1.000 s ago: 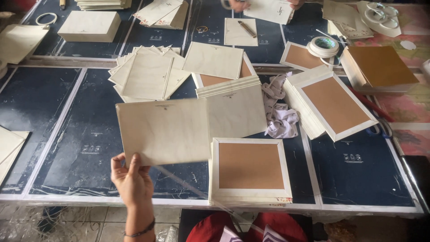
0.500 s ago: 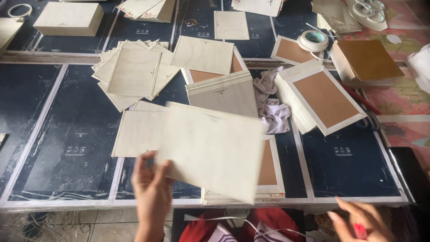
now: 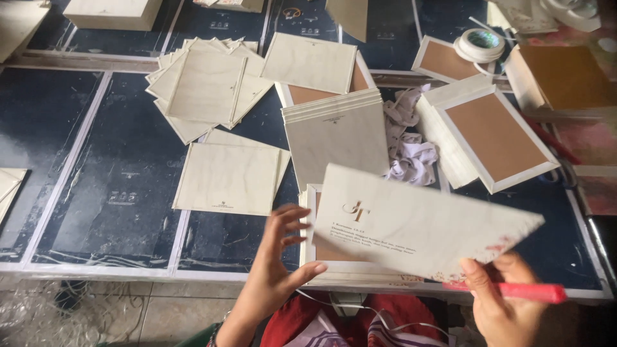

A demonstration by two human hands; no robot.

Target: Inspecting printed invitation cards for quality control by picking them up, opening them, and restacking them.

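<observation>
A cream card sheet [image 3: 418, 225] with small gold print hangs tilted above the near table edge. My right hand [image 3: 498, 302] pinches its lower right corner and also holds a red pen [image 3: 527, 293]. My left hand [image 3: 276, 263] is spread open just left of the sheet, fingertips close to its left edge; contact is unclear. Under the sheet lies a stack of white frames with brown centres [image 3: 310, 225]. Another cream sheet [image 3: 228, 178] lies flat to the left.
Fanned cream sheets [image 3: 205, 87] and a stack of sheets [image 3: 334, 135] lie further back. A white rag [image 3: 408, 151], a tilted brown-centred frame [image 3: 495, 138], tape rolls [image 3: 479, 45] and a brown box [image 3: 565, 77] sit to the right. The table is dark blue [image 3: 71, 148].
The sheet moved from my left hand at the left to my right hand in front of me. My left hand let go and opened. My right hand came into view with the pen.
</observation>
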